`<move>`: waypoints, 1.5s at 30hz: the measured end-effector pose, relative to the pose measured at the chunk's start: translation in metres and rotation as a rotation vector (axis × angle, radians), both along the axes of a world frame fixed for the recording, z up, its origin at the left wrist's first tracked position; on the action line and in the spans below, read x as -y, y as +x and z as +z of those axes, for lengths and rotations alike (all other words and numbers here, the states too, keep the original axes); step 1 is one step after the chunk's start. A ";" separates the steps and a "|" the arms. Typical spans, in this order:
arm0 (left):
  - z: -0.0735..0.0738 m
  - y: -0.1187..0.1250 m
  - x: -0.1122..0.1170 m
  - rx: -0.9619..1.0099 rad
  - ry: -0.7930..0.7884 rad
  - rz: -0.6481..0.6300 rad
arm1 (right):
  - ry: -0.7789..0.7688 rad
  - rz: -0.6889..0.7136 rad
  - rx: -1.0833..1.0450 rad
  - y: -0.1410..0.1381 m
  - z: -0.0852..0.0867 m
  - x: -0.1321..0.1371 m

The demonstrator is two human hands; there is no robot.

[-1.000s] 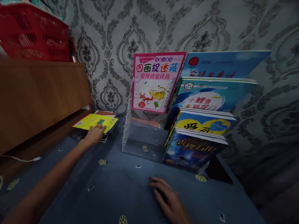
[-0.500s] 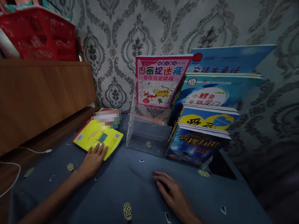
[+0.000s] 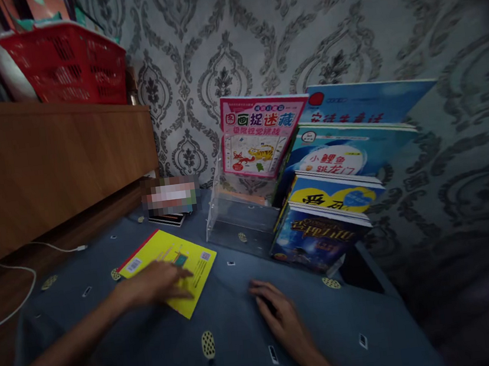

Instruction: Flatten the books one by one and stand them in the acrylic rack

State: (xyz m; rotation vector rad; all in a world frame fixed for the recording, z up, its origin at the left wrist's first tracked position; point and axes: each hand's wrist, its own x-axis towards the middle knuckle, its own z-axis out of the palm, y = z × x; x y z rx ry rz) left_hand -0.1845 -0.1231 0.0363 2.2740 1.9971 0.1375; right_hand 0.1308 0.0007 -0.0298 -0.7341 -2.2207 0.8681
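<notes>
My left hand (image 3: pixel 162 281) lies over a yellow book (image 3: pixel 198 262) with a red spine edge, its fingers spread across the cover. The book rests flat on the cloth-covered table, with barcode and print facing up. My right hand (image 3: pixel 281 318) rests on the tablecloth, loosely curved with thumb and fingers apart, holding nothing. Beyond it stands a clear acrylic book rack (image 3: pixel 212 213). A pink book (image 3: pixel 260 130) leans in its left side. On its right are tiered blue books, among them a dark blue book (image 3: pixel 318 239) at the front.
A small stack of books (image 3: pixel 166 219), its top blurred out, lies near the wall. The blue-grey tablecloth (image 3: pixel 158 354) bears pineapple prints. At left are a wooden cabinet (image 3: pixel 55 164) with a red basket (image 3: pixel 74 67) on top, and a white cable (image 3: pixel 34 283).
My left hand has drawn the yellow book off the small stack and toward me, turning it slightly. Darker books beneath now show. My right hand has stayed in place.
</notes>
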 end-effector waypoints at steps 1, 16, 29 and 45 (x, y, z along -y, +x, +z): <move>0.009 -0.013 -0.013 0.025 0.012 0.039 | 0.003 -0.005 -0.001 0.000 -0.001 0.000; 0.032 -0.120 -0.138 -0.447 0.106 0.423 | -0.009 -0.005 -0.031 0.002 -0.017 -0.006; 0.040 -0.112 -0.155 -0.417 0.096 0.471 | -0.003 -0.013 -0.020 0.002 -0.017 -0.005; -0.054 -0.094 -0.046 -0.145 0.137 0.610 | -0.010 0.012 -0.025 0.001 -0.010 -0.001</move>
